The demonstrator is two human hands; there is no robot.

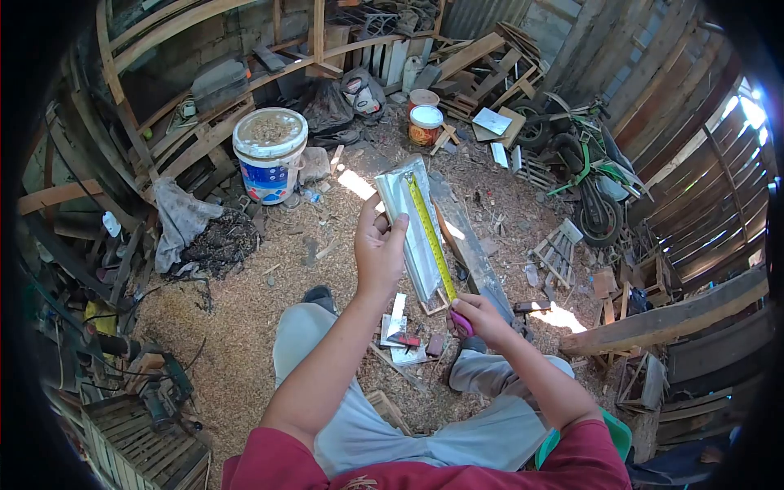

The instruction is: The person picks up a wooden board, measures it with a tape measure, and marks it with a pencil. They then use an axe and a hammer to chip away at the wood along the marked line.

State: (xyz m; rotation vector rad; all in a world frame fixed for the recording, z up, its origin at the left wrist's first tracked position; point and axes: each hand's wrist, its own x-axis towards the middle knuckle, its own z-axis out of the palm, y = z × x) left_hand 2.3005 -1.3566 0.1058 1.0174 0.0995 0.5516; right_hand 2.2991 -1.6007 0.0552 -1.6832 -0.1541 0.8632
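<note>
My left hand (381, 251) is wrapped round the left edge of a long flat board-like piece (415, 245) that looks sheathed in clear or silvery plastic. What is inside the wrap I cannot make out. A tape measure (461, 324) with a pink-purple case sits in the grip of my right hand (483, 317), at the near end of the piece. Its yellow blade (429, 225) is pulled out and lies lengthwise along the piece, up toward the far end. Beneath, a grey plank (472, 253) slants across the floor.
Small white pieces and a red-black tool (403, 339) lie between my legs. A white-blue bucket (270, 155) and a smaller paint pail (425, 124) stand ahead on the shavings-covered floor (237, 343). A green motorbike (590, 167) and a scrap wood pile (498, 69) are at far right.
</note>
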